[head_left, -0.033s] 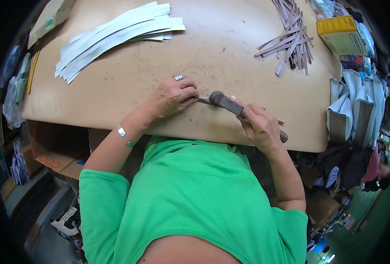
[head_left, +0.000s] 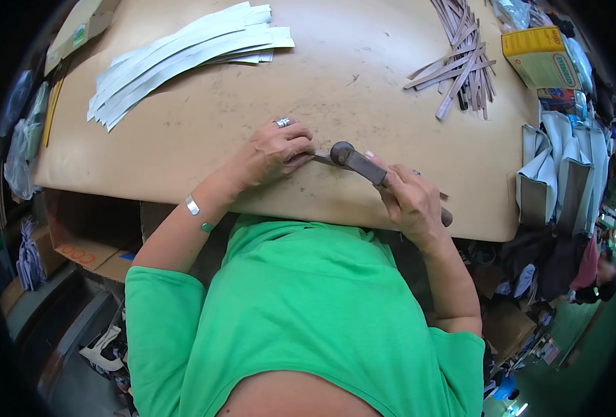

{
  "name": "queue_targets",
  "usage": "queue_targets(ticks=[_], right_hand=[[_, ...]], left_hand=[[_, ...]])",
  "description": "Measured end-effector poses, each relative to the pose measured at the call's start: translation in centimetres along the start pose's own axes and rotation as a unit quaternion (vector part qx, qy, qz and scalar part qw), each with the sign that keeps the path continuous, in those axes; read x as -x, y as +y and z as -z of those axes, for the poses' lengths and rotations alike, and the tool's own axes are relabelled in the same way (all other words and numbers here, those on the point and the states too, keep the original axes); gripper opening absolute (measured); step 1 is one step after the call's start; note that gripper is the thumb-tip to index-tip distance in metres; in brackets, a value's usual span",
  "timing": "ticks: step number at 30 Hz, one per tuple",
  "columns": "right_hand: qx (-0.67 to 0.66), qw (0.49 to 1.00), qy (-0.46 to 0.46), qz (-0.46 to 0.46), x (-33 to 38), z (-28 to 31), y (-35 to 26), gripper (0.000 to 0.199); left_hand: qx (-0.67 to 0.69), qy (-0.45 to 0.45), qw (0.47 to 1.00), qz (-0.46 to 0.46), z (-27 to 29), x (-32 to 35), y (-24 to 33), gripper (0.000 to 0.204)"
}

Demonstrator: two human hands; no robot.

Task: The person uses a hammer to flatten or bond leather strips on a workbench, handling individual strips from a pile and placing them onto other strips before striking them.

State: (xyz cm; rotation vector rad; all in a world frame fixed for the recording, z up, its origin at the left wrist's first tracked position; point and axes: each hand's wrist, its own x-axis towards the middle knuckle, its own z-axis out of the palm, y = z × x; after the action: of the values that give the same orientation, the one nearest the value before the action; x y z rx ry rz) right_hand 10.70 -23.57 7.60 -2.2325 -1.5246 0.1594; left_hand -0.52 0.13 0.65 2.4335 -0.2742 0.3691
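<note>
My left hand (head_left: 278, 151) rests on the table near its front edge, fingers pinched on one end of a narrow brown strip (head_left: 323, 160). Opposite it, my right hand (head_left: 413, 201) is wrapped round a hammer (head_left: 365, 167). The hammer's dark round face is down on or just over the strip, right of my left fingertips; I cannot tell if they touch. Behind my right hand the butt of the handle shows, and what looks like the strip's other end sticks out there. The middle of the strip is hidden under the hammer and hand.
A fanned stack of pale strips (head_left: 190, 55) lies at the far left. Loose brown strips (head_left: 469, 66) are heaped at the far right. A yellow box (head_left: 540, 55) stands by the right edge, with folded pale pieces (head_left: 558, 167) below. A cardboard box (head_left: 89, 233) sits under the table's left side.
The hammer's head has shifted very slightly. Both hands are otherwise in the same place.
</note>
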Motion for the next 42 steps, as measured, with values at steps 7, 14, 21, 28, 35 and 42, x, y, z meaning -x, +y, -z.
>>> queue_targets(ticks=[7,14,21,28,35,42], right_hand=[[0.014,0.999,0.008,0.041,-0.5,-0.8,0.1,0.052],[0.000,0.999,-0.026,0.026,-0.6,-0.8,0.3,0.052],[-0.017,0.998,0.006,0.060,-1.2,-1.9,0.2,0.058],[0.024,0.997,-0.011,0.070,-1.5,-2.0,-0.3,0.062],[0.002,0.998,-0.014,0.059,-2.2,-1.4,-1.0,0.059],[0.021,0.997,-0.007,0.074,-2.9,-1.5,-1.4,0.055]], left_hand=[[-0.035,-0.009,0.999,-0.016,-0.3,0.0,-0.2,0.010],[-0.010,0.008,1.000,0.009,0.6,0.5,-0.6,0.013],[-0.045,0.000,0.999,-0.011,0.8,0.7,-0.6,0.014],[-0.058,0.007,0.998,-0.024,0.9,0.8,-0.6,0.014],[-0.036,0.017,0.999,-0.003,1.9,1.6,-0.9,0.014],[-0.037,0.002,0.999,-0.008,1.8,1.5,-1.2,0.013]])
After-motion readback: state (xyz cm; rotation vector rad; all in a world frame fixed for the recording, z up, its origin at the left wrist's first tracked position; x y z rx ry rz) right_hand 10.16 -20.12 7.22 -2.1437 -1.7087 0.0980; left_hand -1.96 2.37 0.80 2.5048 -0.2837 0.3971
